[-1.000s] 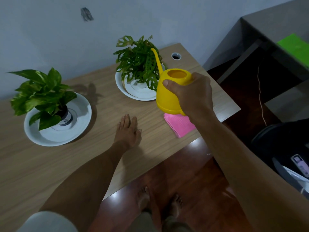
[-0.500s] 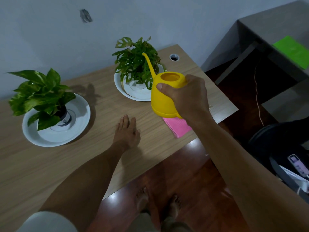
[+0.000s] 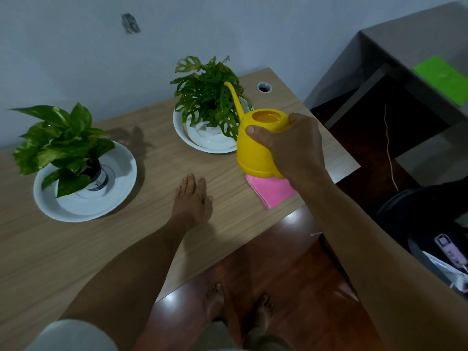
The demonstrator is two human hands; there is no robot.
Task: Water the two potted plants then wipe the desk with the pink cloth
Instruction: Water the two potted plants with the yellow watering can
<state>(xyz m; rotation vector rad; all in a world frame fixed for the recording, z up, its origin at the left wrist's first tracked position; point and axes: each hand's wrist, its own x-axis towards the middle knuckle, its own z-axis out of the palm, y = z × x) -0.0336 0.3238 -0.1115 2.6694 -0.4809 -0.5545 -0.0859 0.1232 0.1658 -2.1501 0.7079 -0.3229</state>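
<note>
My right hand point(image 3: 293, 145) grips a yellow watering can point(image 3: 255, 150), held upright above the desk, its thin spout reaching up into the leaves of the right potted plant point(image 3: 207, 97). That plant stands in a white saucer point(image 3: 205, 143). The left potted plant point(image 3: 60, 143) with broad leaves stands in another white saucer point(image 3: 116, 196). A folded pink cloth point(image 3: 272, 192) lies on the wooden desk point(image 3: 63, 249) near its front edge, partly under the can. My left hand point(image 3: 192, 198) rests flat on the desk, fingers together, holding nothing.
A cable hole point(image 3: 264, 87) sits at the desk's back right corner. Right of the desk stands a grey table point(image 3: 405, 41) with a green sheet point(image 3: 442, 81), a dark chair point(image 3: 417, 211) and a hanging cable. My bare feet point(image 3: 238, 302) stand on the red-brown floor.
The watering can has shifted slightly left and back toward the right plant, the spout going deeper among its leaves. My left hand has stayed flat on the desk.
</note>
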